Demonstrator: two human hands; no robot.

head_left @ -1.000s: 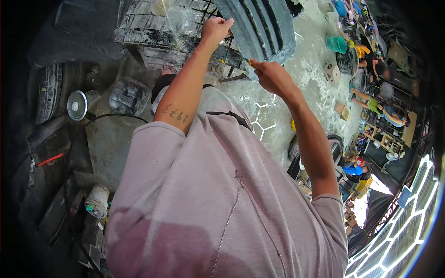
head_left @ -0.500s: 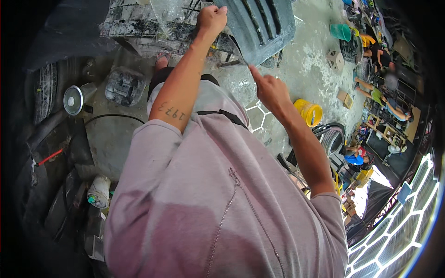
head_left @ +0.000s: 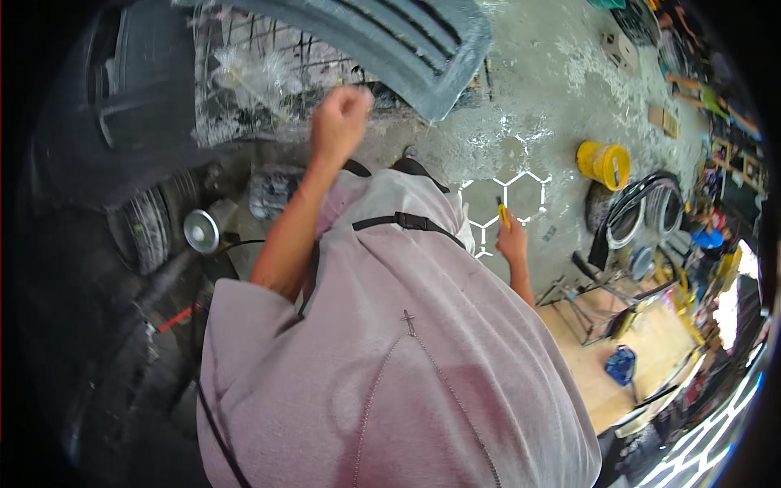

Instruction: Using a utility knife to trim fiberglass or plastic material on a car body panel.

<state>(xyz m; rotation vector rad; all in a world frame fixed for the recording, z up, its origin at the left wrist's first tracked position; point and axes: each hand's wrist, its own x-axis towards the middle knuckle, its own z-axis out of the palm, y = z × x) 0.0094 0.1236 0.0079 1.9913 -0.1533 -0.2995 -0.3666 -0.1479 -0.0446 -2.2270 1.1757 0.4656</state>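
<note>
A dark grey panel [head_left: 455,73] with long parallel slots lies across a paint-splattered, mesh-topped stand [head_left: 260,69] at the top of the view. My left hand [head_left: 338,130] is raised just below the panel's near edge, apart from it. Its fingers are curled together and a little blurred; whether anything is pinched in them cannot be made out. Lower and to the right, beside my hip, my right hand [head_left: 514,242] is closed around a yellow utility knife [head_left: 503,216]. The knife points away from me, over the floor and clear of the panel.
A yellow bucket [head_left: 602,165] stands on the floor to the right, near tires [head_left: 626,224] and black hoses. Closer on the right is a wooden board [head_left: 651,350] with a blue bundle [head_left: 621,364]. A round silver lamp [head_left: 201,231] and a tire [head_left: 142,232] are at left. People work far right.
My left hand has let go of the panel's edge and come down. My right hand has moved from the panel's corner down to my right side with the knife. The view has shifted.
</note>
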